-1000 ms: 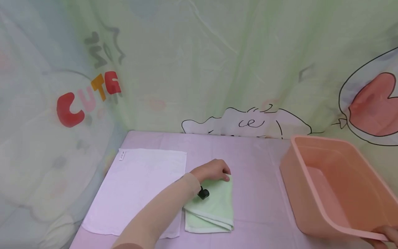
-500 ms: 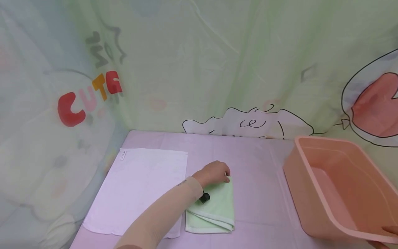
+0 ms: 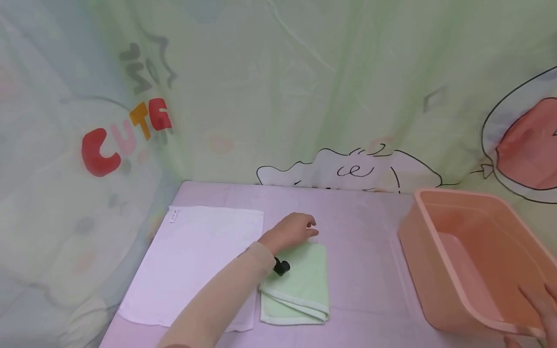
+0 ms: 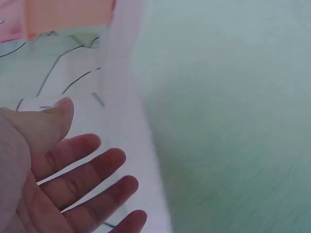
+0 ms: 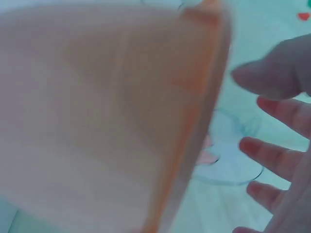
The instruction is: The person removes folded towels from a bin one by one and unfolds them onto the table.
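My left hand point(image 3: 290, 231) hovers over the far edge of a folded pale green towel point(image 3: 300, 280) with a white border. In the left wrist view that hand point(image 4: 73, 174) holds nothing, its fingers spread and slightly bent, with the green cloth point(image 4: 233, 116) beside it. At the right, my right hand point(image 3: 541, 309) is at the near rim of a peach plastic tub point(image 3: 417, 261), partly cut off by the frame. The right wrist view has the fingers point(image 5: 272, 158) apart from the blurred tub point(image 5: 97, 116), thumb and fingers spread, gripping nothing.
A white towel point(image 3: 196, 261) with a small tag lies flat on the pink-lilac table cover point(image 3: 357, 270), left of the green one. Printed fabric curtains point(image 3: 243, 87) stand behind and to the left of the table. The tub takes up the table's right side.
My left hand has let go of the green towel's far edge and drawn slightly away. My right hand has released the tub's rim and spread its fingers.
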Demonstrator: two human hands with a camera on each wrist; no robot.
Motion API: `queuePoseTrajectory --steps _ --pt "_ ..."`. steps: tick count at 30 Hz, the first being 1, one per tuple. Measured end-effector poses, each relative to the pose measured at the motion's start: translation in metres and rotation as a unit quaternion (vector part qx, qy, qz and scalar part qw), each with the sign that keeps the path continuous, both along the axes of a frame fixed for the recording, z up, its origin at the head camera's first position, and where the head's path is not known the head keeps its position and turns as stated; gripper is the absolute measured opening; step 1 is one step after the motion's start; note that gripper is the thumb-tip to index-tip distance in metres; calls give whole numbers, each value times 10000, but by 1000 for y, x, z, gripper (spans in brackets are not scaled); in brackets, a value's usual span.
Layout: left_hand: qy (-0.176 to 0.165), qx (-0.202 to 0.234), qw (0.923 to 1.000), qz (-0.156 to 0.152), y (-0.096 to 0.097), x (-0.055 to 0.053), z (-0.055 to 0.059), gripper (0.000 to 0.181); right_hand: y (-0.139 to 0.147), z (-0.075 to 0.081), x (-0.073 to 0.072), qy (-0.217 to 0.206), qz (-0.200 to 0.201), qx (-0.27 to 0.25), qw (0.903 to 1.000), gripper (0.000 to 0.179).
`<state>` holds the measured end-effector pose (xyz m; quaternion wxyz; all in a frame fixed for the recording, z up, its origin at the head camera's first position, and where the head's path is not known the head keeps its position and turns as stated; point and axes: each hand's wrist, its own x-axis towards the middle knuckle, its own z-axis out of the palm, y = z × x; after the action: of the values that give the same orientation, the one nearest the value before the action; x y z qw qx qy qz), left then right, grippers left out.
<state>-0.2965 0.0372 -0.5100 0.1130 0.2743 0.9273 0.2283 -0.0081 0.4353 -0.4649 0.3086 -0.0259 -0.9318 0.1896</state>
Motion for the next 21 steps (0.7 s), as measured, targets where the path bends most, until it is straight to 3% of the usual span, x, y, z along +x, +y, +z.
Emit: queuePoseTrajectory --steps 4,6,9,11,13,15,16,17,19,21 --pt "86 17 9993 359 -12 -2 20 45 -42 31 -8 847 42 -390 9956 104" --pt "214 -20 9985 496 -19 -2 26 48 -60 43 -13 1011 -98 -418 9939 111" --pt "442 -76 9966 694 -30 0 33 51 -81 55 -21 1170 -102 -289 9927 107" --pt "546 -74 9952 809 -38 5 38 53 -91 61 -35 1691 308 -21 9851 99" --pt "646 -91 9939 885 -46 12 40 55 -100 64 -51 2285 895 103 9694 87" --pt "764 -106 9926 938 -53 21 40 57 -110 64 -66 2624 1439 163 9540 79" --pt "855 -115 9918 948 -57 26 39 57 -115 63 -73 2679 1673 113 9487 77" --pt "927 -131 9910 958 -60 31 37 57 -120 62 -77 2546 1783 9 9505 77" --pt "1112 -152 9891 953 -67 43 31 57 -129 58 -84 2004 1809 -116 9628 78" --pt "1311 -202 9870 908 -72 56 24 56 -136 52 -95 1497 1915 -198 9698 69"
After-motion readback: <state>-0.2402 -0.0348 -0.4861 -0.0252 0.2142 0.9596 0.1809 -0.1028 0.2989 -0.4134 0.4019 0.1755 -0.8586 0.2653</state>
